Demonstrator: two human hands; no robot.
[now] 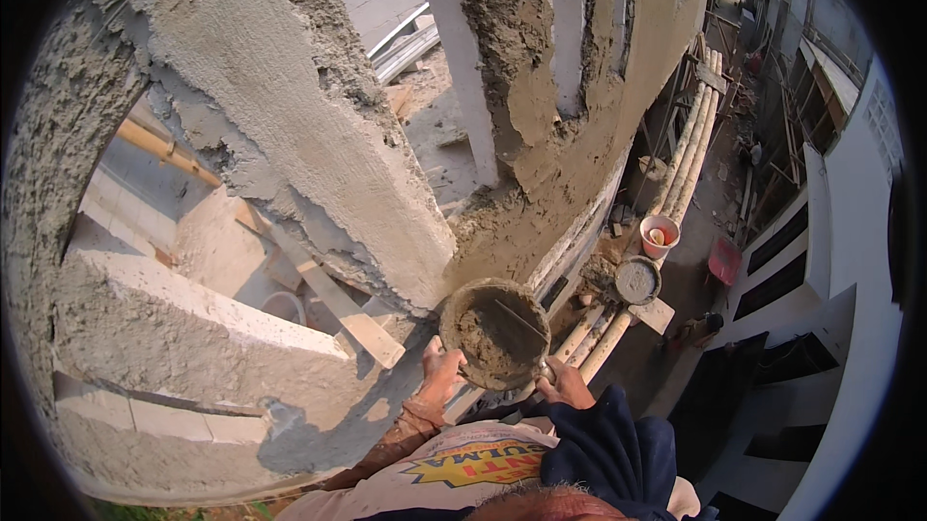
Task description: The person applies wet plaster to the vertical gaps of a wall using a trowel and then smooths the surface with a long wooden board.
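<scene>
A round dark container holding wet grey-brown mortar is held in front of me at the lower middle. My left hand is closed on its left rim. My right hand grips its right side near the rim. A thin tool lies across the mortar inside; I cannot make out all of it. Beside the container, the concrete wall has tall openings and patches of rough, damp-looking plaster. A wooden board slants out of an opening to the left of the container.
Bamboo poles form a scaffold along the wall, high above a narrow alley. On it stand a pink bucket and a grey bucket. A red wheelbarrow and a person are below. A white building faces me.
</scene>
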